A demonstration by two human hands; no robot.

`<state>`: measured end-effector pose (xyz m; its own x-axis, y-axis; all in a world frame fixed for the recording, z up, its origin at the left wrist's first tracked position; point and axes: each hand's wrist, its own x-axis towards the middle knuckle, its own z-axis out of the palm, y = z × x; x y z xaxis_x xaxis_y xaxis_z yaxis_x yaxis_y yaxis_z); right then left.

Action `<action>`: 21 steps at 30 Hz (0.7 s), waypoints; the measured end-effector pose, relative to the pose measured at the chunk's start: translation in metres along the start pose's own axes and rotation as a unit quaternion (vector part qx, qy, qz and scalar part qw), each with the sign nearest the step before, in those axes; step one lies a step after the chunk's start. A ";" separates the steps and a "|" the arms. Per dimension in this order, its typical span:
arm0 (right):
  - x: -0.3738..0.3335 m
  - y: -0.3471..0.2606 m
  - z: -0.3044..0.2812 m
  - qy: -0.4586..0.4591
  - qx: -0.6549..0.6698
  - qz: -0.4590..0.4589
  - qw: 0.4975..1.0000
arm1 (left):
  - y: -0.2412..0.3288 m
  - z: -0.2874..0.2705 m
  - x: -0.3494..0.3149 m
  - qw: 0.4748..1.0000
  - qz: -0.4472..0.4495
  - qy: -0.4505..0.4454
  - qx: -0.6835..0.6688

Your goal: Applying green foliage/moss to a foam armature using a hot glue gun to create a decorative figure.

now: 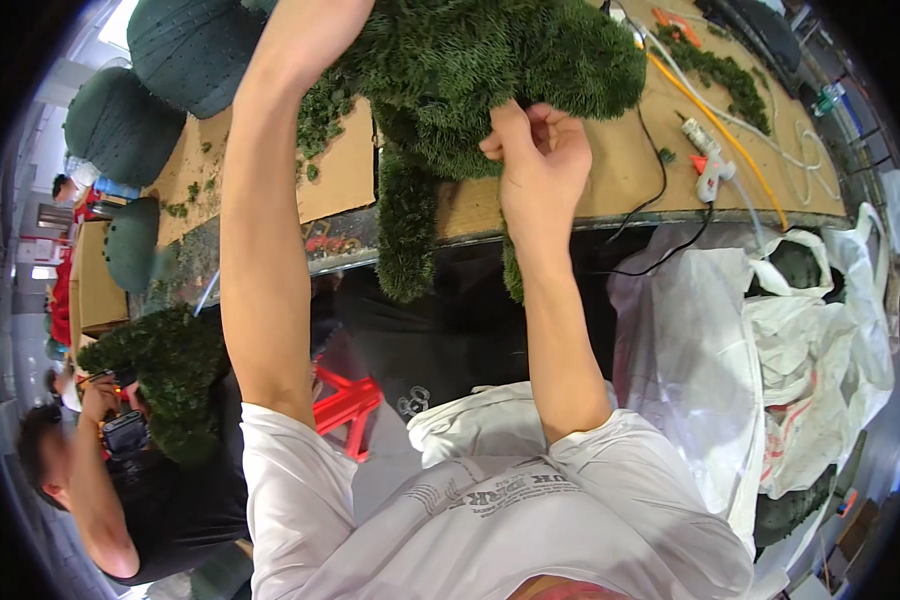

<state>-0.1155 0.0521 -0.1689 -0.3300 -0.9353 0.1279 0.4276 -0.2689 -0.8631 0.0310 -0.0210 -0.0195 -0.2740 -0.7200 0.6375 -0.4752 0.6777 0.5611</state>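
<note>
A bushy figure covered in green artificial foliage (430, 75) stands at the table's edge, with one leg-like part hanging below it. My right hand (545, 155) is at its lower right side, fingers curled and pinched together on the foliage. What lies between the fingertips is hidden by the leaves. My left hand (315, 25) reaches past the foliage's left side. Only its base shows, and its fingers are cut off by the upper edge.
A white glue gun (710, 175) with cables lies on the right of the table (610, 190). Dark green domes (125, 125) stand at the left. White sacks (690, 340) sit right; a red stool (348, 405) is below. A person (120, 490) sits lower left, near another foliage piece (175, 370).
</note>
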 end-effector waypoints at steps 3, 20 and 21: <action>0.004 -0.008 -0.036 -0.163 0.028 0.029 0.986 | -0.031 -0.011 -0.033 0.989 0.012 0.120 -0.086; 0.128 -0.005 -0.299 0.104 -0.365 -0.041 0.924 | -0.024 0.091 -0.343 0.774 -0.441 0.253 -0.377; 0.140 -0.004 -0.303 0.101 -0.496 -0.059 0.860 | -0.026 0.097 -0.339 0.770 -0.442 0.254 -0.383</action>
<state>-0.4179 -0.0080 -0.2957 -0.5039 -0.8290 0.2426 -0.5149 0.0628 -0.8550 0.0552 0.1912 -0.3013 0.3295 -0.9311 -0.1568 0.3975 -0.0139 0.9175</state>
